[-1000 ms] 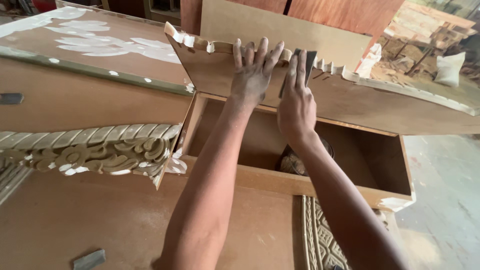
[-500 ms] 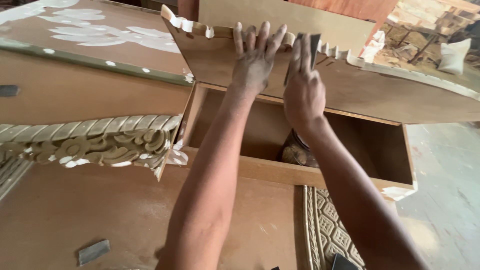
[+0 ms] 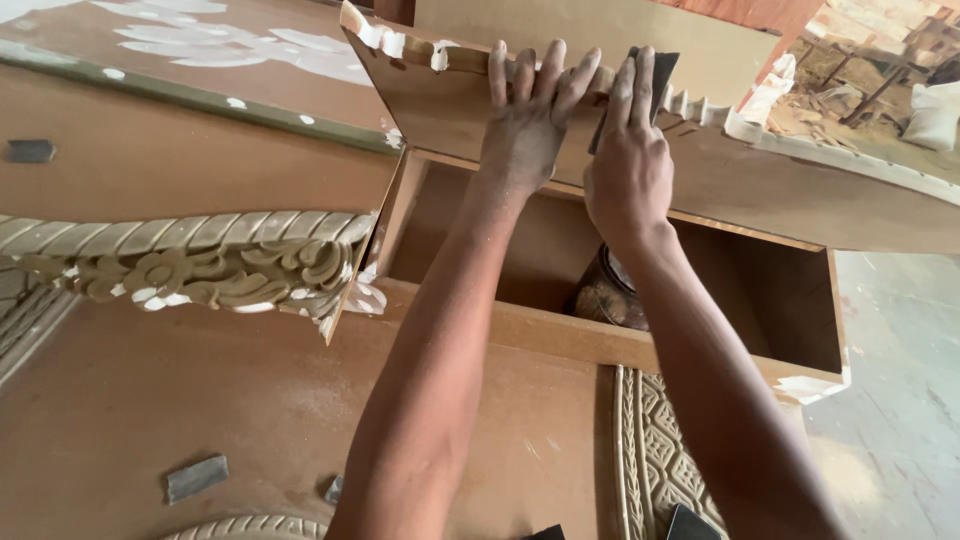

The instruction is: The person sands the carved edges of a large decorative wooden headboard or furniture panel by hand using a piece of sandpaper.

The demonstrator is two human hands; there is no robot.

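The right hand (image 3: pixel 628 165) has its grip closed on a dark piece of sandpaper (image 3: pixel 640 85), pinched between fingers and thumb and pressed against the notched top edge of a brown wooden panel (image 3: pixel 440 105) at the far middle of the scene. Just to its left, the left hand (image 3: pixel 525 125) lies flat and spread on the same edge, fingers hooked over the top, steadying the panel rather than gripping anything.

The step in hand looks like sanding the carved edge. The next move would seem to call for working the sandpaper along the notches while the left hand keeps the panel steady.

Below the hands is one open box-like cavity (image 3: pixel 760 290) with one dark rounded object (image 3: pixel 605 295) inside. One carved floral strip (image 3: pixel 190 265) runs to the left. Two small dark blocks are clear: one near left (image 3: pixel 197 477), one far left (image 3: pixel 30 150).
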